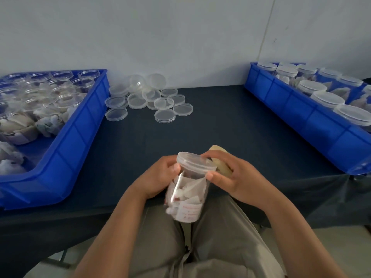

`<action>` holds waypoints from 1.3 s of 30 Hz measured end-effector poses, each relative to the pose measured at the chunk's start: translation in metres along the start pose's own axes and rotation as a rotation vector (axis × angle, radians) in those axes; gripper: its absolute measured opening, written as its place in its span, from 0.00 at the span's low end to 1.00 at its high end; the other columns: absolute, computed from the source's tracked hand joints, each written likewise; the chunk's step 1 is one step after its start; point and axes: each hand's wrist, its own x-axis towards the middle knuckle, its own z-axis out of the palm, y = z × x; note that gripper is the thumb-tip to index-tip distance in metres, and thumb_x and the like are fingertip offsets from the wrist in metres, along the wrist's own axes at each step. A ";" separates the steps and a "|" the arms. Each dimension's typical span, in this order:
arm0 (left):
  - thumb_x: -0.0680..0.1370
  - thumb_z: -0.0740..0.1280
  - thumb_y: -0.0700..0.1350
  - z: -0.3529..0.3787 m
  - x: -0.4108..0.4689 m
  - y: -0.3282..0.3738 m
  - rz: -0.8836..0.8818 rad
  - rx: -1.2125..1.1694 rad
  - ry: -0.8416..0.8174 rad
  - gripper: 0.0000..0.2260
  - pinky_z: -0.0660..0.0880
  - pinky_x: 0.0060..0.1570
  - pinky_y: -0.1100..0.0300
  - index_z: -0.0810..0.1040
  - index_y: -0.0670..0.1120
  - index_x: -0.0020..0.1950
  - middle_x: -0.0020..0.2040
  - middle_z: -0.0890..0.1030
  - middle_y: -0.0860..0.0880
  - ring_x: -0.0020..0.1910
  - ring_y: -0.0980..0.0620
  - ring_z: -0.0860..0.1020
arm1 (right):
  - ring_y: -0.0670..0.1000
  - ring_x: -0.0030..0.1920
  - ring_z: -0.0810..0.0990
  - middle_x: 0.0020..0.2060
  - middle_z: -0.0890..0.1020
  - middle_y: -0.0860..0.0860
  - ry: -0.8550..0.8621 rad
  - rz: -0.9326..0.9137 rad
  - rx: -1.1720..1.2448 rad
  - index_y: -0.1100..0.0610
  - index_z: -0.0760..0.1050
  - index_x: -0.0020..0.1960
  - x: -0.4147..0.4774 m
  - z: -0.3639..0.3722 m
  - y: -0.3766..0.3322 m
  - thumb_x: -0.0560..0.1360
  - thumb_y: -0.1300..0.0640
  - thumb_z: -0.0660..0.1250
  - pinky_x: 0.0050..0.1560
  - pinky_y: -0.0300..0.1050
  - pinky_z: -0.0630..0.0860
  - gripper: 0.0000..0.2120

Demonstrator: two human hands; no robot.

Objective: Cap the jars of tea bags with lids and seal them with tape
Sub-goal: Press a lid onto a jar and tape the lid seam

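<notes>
**A:** Where's the jar (186, 195) at?

**B:** Over the lap. Left hand (158, 177) fingers (174, 167) are wrapped round its neck, and the lid (195, 162) is on. The right hand (228, 179) grips the tape roll (221, 164), thumb and forefinger touching the lid's rim.

**A:** And past the fingers?

**B:** Loose lids (149, 98) on the tabletop (220, 121), with blue bins (68, 141) to either side.

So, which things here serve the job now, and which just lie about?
In use: jar of tea bags in the left hand, its lid, tape roll in the right hand.
Lying about: loose lids, left bin of open jars, right bin of capped jars.
</notes>
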 end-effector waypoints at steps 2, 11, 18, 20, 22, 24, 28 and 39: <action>0.75 0.70 0.69 0.005 0.000 -0.001 0.044 0.042 0.054 0.33 0.80 0.58 0.50 0.82 0.45 0.69 0.61 0.87 0.46 0.61 0.45 0.85 | 0.32 0.63 0.76 0.62 0.77 0.25 0.046 0.012 0.038 0.30 0.72 0.69 0.002 -0.005 0.003 0.76 0.25 0.61 0.58 0.37 0.75 0.23; 0.79 0.67 0.69 0.005 -0.003 0.014 -0.039 -0.195 0.036 0.23 0.81 0.54 0.54 0.86 0.52 0.61 0.55 0.87 0.48 0.54 0.51 0.85 | 0.42 0.70 0.76 0.69 0.77 0.37 -0.092 -0.086 0.136 0.36 0.66 0.80 -0.004 -0.002 -0.009 0.73 0.31 0.71 0.70 0.46 0.74 0.38; 0.78 0.67 0.60 0.008 -0.006 0.031 0.134 0.283 0.515 0.12 0.77 0.51 0.70 0.81 0.58 0.57 0.54 0.85 0.61 0.55 0.59 0.84 | 0.38 0.65 0.78 0.64 0.78 0.32 0.155 -0.056 0.130 0.31 0.69 0.71 0.000 0.001 -0.010 0.72 0.28 0.72 0.62 0.43 0.78 0.31; 0.83 0.67 0.54 0.020 -0.011 0.028 0.222 0.320 0.624 0.07 0.77 0.54 0.71 0.83 0.59 0.59 0.57 0.86 0.63 0.58 0.61 0.83 | 0.34 0.61 0.77 0.61 0.77 0.29 0.252 -0.009 0.107 0.23 0.67 0.65 0.000 0.008 -0.016 0.68 0.22 0.70 0.54 0.39 0.77 0.28; 0.87 0.62 0.55 0.039 -0.017 0.021 0.251 0.347 0.663 0.13 0.74 0.61 0.72 0.79 0.58 0.70 0.66 0.82 0.66 0.67 0.64 0.79 | 0.31 0.58 0.77 0.59 0.77 0.28 0.322 0.010 0.105 0.22 0.66 0.62 0.002 0.015 -0.020 0.66 0.20 0.68 0.49 0.35 0.74 0.27; 0.87 0.58 0.61 0.055 -0.021 0.015 0.224 0.289 0.593 0.25 0.69 0.70 0.68 0.66 0.56 0.82 0.76 0.74 0.64 0.77 0.62 0.70 | 0.30 0.57 0.77 0.58 0.78 0.27 0.348 0.011 0.099 0.27 0.69 0.64 0.002 0.021 -0.024 0.67 0.19 0.67 0.47 0.32 0.73 0.29; 0.74 0.73 0.68 0.063 -0.023 0.005 0.197 0.396 0.429 0.52 0.67 0.76 0.58 0.42 0.59 0.86 0.84 0.61 0.53 0.82 0.52 0.63 | 0.29 0.55 0.78 0.57 0.78 0.27 0.338 0.023 0.122 0.28 0.68 0.63 0.000 0.025 -0.029 0.66 0.20 0.67 0.43 0.25 0.72 0.29; 0.67 0.83 0.62 0.064 -0.008 -0.008 0.155 0.346 0.679 0.53 0.79 0.65 0.53 0.52 0.69 0.81 0.74 0.71 0.62 0.73 0.59 0.74 | 0.33 0.58 0.78 0.65 0.76 0.28 0.093 0.078 0.072 0.28 0.54 0.78 -0.003 0.010 -0.022 0.72 0.27 0.71 0.57 0.35 0.74 0.41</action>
